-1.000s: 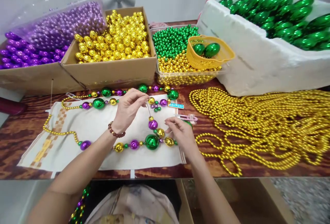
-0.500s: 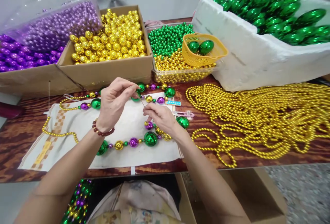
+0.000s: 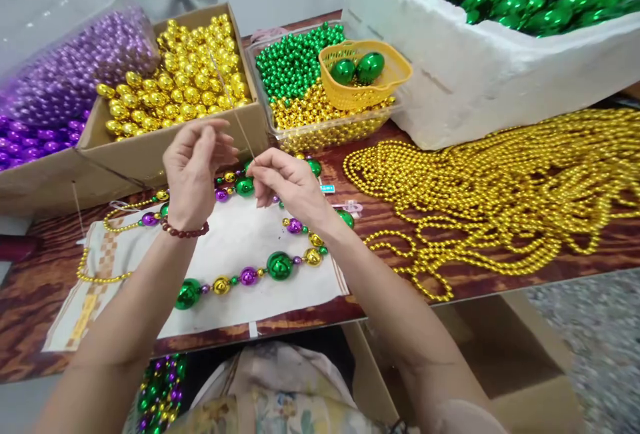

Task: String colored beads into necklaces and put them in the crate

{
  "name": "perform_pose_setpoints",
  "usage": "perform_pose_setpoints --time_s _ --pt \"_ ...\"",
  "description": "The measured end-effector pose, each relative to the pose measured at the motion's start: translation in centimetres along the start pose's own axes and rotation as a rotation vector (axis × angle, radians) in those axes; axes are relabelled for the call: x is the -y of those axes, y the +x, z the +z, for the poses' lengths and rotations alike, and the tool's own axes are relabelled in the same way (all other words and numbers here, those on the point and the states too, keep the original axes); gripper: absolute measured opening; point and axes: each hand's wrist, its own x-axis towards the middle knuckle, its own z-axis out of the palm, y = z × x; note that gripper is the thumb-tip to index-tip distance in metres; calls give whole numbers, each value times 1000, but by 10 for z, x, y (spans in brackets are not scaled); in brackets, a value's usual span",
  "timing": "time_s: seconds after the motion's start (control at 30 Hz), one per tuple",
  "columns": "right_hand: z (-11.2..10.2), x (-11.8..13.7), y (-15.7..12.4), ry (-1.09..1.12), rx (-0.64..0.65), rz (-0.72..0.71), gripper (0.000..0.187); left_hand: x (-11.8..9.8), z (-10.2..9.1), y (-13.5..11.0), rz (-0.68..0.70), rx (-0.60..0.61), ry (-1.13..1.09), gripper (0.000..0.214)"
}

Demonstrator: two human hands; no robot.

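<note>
My right hand point(image 3: 287, 184) pinches a long, thin, straight needle point(image 3: 240, 124) between thumb and fingertips. The needle slants up and left in front of the cardboard box. My left hand point(image 3: 197, 167), wearing a brown bead bracelet point(image 3: 185, 230), is raised just left of the needle, fingers loosely curled and apart, with nothing visible in them. Below both hands, a strand of green, purple and gold beads point(image 3: 249, 276) curves across a white cloth point(image 3: 240, 231). My hands and forearms hide parts of the strand and cloth.
Gold balls fill a cardboard box point(image 3: 200, 129), with purple beads point(image 3: 35, 144) at left. Behind stand a clear tub point(image 3: 300, 131) of small beads, a yellow basket point(image 3: 365, 97) and a white foam box point(image 3: 450, 81) of green ornaments. Gold bead strands point(image 3: 475, 187) lie right.
My left hand has let go of the thin needle and moved left and up. My right hand has moved up and left, still pinching it. The camera view has shifted.
</note>
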Motion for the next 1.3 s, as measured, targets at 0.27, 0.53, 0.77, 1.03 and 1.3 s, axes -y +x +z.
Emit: perform_pose_setpoints --time_s 0.27,0.53,0.77,1.03,1.3 --pt "5 33 16 37 106 -59 15 38 10 -70 -371 656 159 29" --pt "20 89 27 26 20 -263 19 72 10 -106 -209 606 361 22" --pt "32 142 44 -212 -86 -366 31 97 -16 -122 -234 483 474 17" --pt "-1 168 16 -312 -193 -541 15 108 -19 -123 -297 432 627 17" --pt "-33 132 -53 -212 -350 -255 8 74 -23 -97 -239 521 657 28"
